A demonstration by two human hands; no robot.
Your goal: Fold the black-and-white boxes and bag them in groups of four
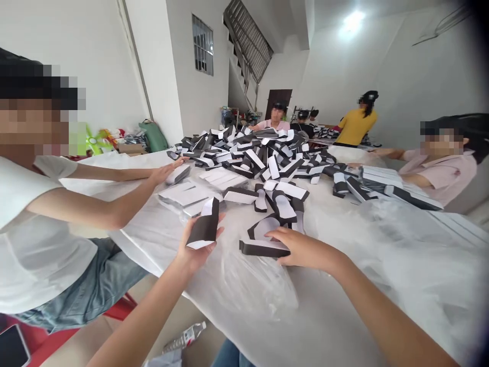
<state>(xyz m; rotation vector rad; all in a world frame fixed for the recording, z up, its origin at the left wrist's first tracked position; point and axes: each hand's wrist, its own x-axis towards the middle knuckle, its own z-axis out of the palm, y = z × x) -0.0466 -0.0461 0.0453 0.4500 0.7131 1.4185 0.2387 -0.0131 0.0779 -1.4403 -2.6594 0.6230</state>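
My left hand (195, 251) is closed around a folded black-and-white piece (204, 228), which looks like stiff paper or foam and is tilted upward. To its right, my right hand (286, 245) has its fingers on the end of a flat black-edged white piece (263, 248) lying on the table. Just behind that one is a curved black-and-white piece (263, 227). Under and in front of my right hand spreads a crumpled clear plastic bag (263, 285). A large heap of the same black-and-white pieces (252, 158) fills the table's far middle.
White sheeting covers the table (317, 306). Bundles of white pieces in plastic (191, 196) lie left of centre. A co-worker's arm (126, 199) reaches in from the left; another person (439, 168) sits at right. A plastic bottle (187, 336) lies on the floor.
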